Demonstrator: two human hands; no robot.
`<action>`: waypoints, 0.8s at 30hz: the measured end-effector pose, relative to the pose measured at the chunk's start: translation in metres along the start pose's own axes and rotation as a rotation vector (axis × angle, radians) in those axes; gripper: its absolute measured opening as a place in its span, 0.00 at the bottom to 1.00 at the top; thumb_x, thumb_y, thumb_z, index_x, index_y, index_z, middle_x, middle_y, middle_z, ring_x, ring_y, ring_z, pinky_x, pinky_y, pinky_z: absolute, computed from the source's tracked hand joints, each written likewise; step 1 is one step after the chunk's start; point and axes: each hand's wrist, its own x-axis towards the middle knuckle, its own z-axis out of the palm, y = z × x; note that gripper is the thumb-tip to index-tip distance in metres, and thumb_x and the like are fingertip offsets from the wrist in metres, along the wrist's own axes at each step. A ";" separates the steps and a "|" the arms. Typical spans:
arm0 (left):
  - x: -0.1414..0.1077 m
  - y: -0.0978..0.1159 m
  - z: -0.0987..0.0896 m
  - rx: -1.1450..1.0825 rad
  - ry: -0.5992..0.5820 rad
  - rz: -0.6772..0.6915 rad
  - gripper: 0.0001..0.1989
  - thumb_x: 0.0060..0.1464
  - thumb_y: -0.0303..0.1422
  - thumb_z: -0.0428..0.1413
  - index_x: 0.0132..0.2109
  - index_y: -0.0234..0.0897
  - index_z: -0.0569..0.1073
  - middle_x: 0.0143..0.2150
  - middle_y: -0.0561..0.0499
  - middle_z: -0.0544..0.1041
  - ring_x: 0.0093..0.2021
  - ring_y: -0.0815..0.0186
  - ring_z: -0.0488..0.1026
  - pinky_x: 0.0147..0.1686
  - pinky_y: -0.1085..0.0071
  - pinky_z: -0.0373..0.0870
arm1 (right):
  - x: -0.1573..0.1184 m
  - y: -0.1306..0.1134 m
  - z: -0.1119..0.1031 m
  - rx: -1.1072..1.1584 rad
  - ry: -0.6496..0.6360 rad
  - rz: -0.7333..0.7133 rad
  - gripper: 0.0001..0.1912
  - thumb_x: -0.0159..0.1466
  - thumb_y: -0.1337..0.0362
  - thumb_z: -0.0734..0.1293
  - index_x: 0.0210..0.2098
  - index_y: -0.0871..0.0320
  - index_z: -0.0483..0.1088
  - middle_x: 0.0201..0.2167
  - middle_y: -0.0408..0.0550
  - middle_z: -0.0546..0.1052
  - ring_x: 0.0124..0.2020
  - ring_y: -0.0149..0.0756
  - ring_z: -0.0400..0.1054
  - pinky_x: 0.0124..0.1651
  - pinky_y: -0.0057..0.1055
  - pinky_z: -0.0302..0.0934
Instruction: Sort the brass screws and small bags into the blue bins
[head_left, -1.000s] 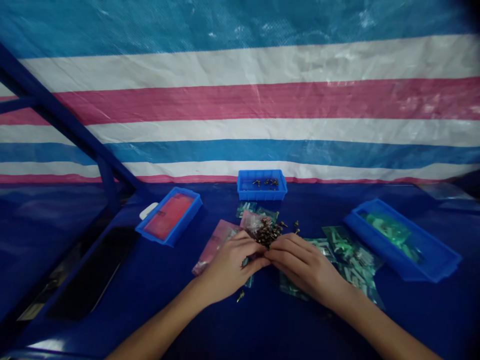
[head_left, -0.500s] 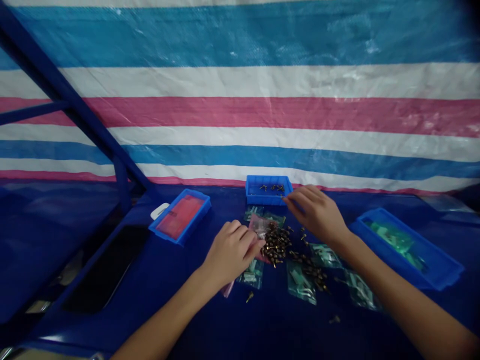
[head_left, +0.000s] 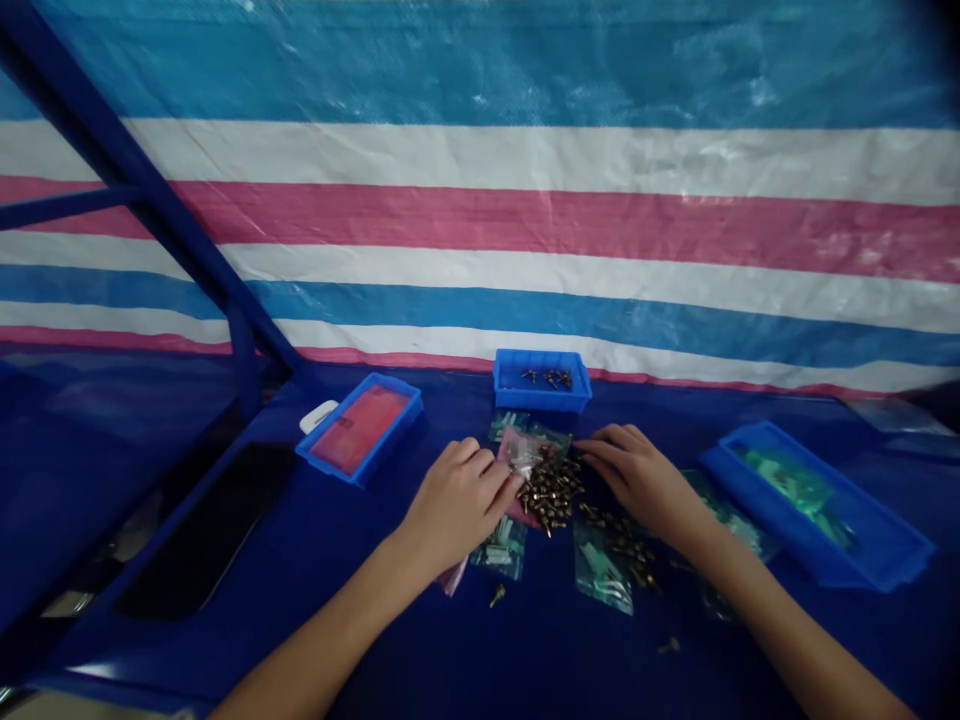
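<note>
Grip of the right hand: fingertips nearly together, contents indeterminable. Left hand curls over a pink bag. Metal pieces lie between, short of the tabletop's far edge; likely light, stiff; pinch mid-length.

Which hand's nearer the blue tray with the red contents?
Left. The left hand is right of the blue tray, at the left edge of the metal parts pile; the right hand is farther away, at the pile's right side.
</note>
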 end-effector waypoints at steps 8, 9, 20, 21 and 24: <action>0.002 0.000 0.002 -0.029 -0.012 -0.044 0.16 0.67 0.34 0.46 0.33 0.35 0.74 0.31 0.49 0.73 0.36 0.62 0.66 0.38 0.64 0.63 | -0.004 -0.004 0.006 0.088 0.032 0.007 0.08 0.69 0.67 0.61 0.42 0.57 0.71 0.39 0.51 0.75 0.41 0.42 0.67 0.46 0.42 0.65; 0.002 0.000 0.001 -0.037 -0.001 -0.047 0.15 0.66 0.34 0.47 0.34 0.35 0.74 0.31 0.49 0.73 0.37 0.62 0.66 0.39 0.64 0.63 | -0.004 -0.006 0.004 0.116 0.060 0.005 0.07 0.69 0.67 0.61 0.43 0.57 0.71 0.38 0.51 0.75 0.41 0.42 0.67 0.46 0.42 0.66; -0.001 0.016 0.004 -0.582 0.012 -0.077 0.14 0.60 0.38 0.58 0.51 0.39 0.74 0.40 0.50 0.75 0.37 0.68 0.72 0.38 0.72 0.70 | -0.015 -0.062 -0.004 0.527 0.258 -0.189 0.12 0.67 0.70 0.63 0.49 0.54 0.70 0.40 0.49 0.76 0.43 0.38 0.69 0.46 0.37 0.66; -0.001 0.017 0.004 -0.628 -0.001 -0.073 0.12 0.59 0.37 0.59 0.49 0.38 0.75 0.38 0.51 0.75 0.35 0.69 0.72 0.36 0.74 0.70 | -0.015 -0.065 -0.003 0.555 0.252 -0.201 0.12 0.67 0.71 0.63 0.49 0.54 0.70 0.41 0.49 0.76 0.43 0.37 0.69 0.46 0.37 0.66; 0.000 0.019 0.003 -0.697 0.001 -0.097 0.08 0.58 0.34 0.60 0.42 0.36 0.77 0.33 0.52 0.75 0.30 0.71 0.71 0.31 0.75 0.68 | -0.017 -0.070 0.000 0.586 0.241 -0.215 0.12 0.68 0.72 0.62 0.49 0.54 0.70 0.41 0.48 0.76 0.44 0.36 0.69 0.47 0.36 0.66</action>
